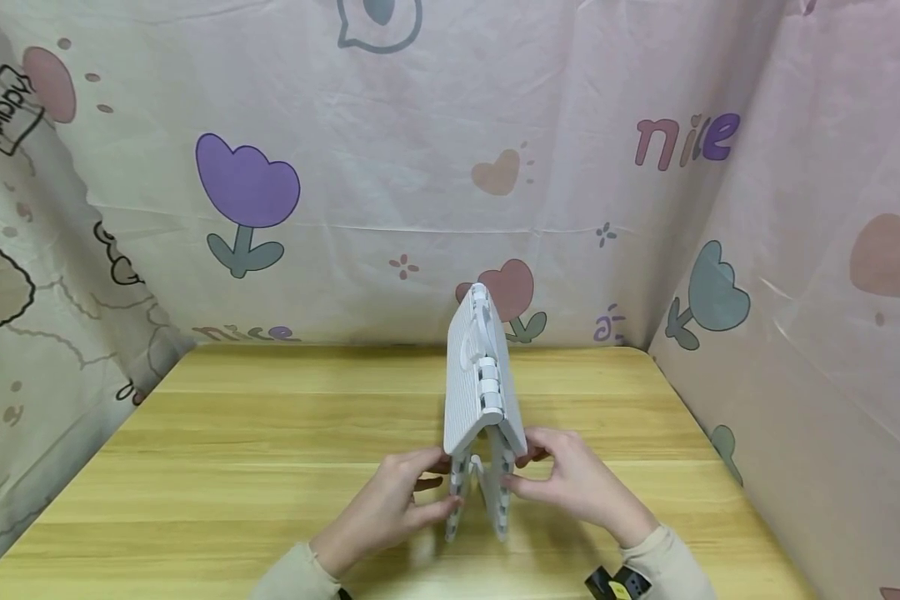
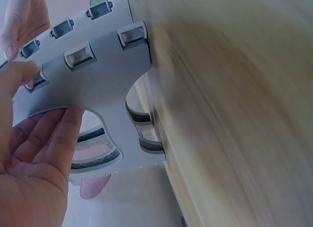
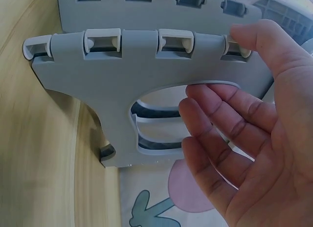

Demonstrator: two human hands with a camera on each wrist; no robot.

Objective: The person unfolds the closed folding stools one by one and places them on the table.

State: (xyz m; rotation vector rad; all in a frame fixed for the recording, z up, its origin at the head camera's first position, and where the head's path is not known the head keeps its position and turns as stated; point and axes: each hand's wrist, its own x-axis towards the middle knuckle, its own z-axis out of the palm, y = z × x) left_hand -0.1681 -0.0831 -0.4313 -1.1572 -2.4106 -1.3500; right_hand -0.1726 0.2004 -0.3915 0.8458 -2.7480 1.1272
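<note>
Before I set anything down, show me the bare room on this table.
Widest is the left part of the table, between the left hand and the cloth on the left. A smaller patch lies between the right hand and the cloth on the right. It's crowded around the folding stool, where both hands hold its legs.

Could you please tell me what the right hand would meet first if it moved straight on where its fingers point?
The pale grey plastic leg panel that the right hand touches, on the folding stool; the opposite panel probably comes next, though depth is unclear.
</note>
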